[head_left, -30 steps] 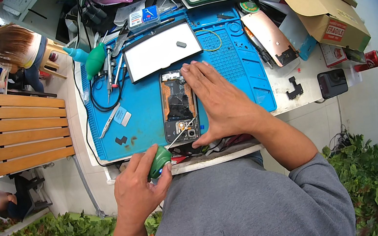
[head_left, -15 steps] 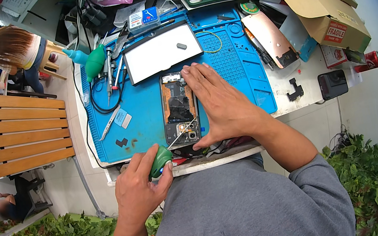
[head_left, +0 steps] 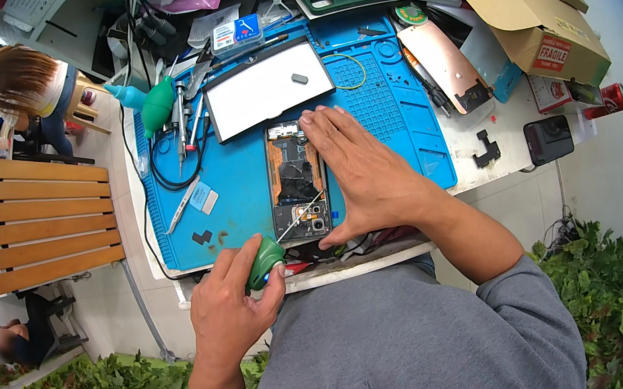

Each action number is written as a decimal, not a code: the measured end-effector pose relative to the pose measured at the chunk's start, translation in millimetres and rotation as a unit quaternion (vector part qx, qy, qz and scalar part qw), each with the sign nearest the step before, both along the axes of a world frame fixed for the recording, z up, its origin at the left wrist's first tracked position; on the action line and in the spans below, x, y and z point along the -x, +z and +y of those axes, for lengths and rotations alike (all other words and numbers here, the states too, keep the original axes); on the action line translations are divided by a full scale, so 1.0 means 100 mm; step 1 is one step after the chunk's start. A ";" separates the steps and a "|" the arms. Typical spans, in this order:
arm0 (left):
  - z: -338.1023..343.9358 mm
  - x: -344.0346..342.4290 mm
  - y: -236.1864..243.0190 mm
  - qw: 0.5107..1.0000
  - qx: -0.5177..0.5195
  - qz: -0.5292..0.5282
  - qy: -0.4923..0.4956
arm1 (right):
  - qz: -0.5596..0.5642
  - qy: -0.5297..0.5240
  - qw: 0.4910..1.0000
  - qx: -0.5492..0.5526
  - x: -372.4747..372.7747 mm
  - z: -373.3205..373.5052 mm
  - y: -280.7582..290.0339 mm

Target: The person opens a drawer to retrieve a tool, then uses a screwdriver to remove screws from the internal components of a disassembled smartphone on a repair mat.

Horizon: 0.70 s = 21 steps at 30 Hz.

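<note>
An opened smartphone (head_left: pixel 297 180) lies on the blue repair mat (head_left: pixel 238 218), its back cover off. Inside it show a black battery area, orange-brown strips and camera modules at the near end. My right hand (head_left: pixel 359 162) spans its right side, fingertips at the far right corner and thumb at the near edge, holding it. My left hand (head_left: pixel 231 301) is closed round a green-handled tool (head_left: pixel 263 261) with a thin metal shaft, like a screwdriver; a small light glows on its handle. The shaft reaches across the camera end of the phone; what its tip touches is too small to tell.
Beyond the phone lies a white-topped panel (head_left: pixel 270 87) with a small grey piece. Tweezers (head_left: pixel 181 207) and a green air blower (head_left: pixel 158 107) are on the left. A pinkish phone back (head_left: pixel 438 64), a cardboard box (head_left: pixel 537 20) and a black camera-like device (head_left: pixel 550 139) stand right.
Both hands stay almost in place. The tool's shaft has shifted very slightly over the camera end of the phone.
</note>
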State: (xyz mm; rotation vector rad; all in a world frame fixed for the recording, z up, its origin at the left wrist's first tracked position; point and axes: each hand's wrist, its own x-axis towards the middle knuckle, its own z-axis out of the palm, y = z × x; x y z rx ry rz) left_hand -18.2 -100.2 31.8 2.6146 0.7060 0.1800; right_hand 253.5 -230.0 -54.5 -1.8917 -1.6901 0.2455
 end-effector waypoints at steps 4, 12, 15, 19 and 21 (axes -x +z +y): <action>0.00 -0.02 0.00 1.000 0.006 -0.005 0.005 | 0.003 0.002 1.000 -0.004 0.00 0.01 0.01; 0.04 -0.09 -0.05 1.000 0.000 -0.016 0.005 | 0.007 0.000 1.000 0.013 0.00 0.01 0.03; 0.08 -0.09 -0.06 0.999 -0.023 -0.033 -0.010 | 0.004 -0.003 1.000 0.014 0.01 0.01 0.03; 0.06 -0.06 0.01 1.000 -0.003 -0.013 -0.004 | 0.002 -0.003 1.000 0.010 0.01 0.00 0.02; 0.04 -0.03 0.02 1.000 0.007 -0.004 0.000 | 0.003 -0.005 1.000 0.015 0.01 0.00 0.03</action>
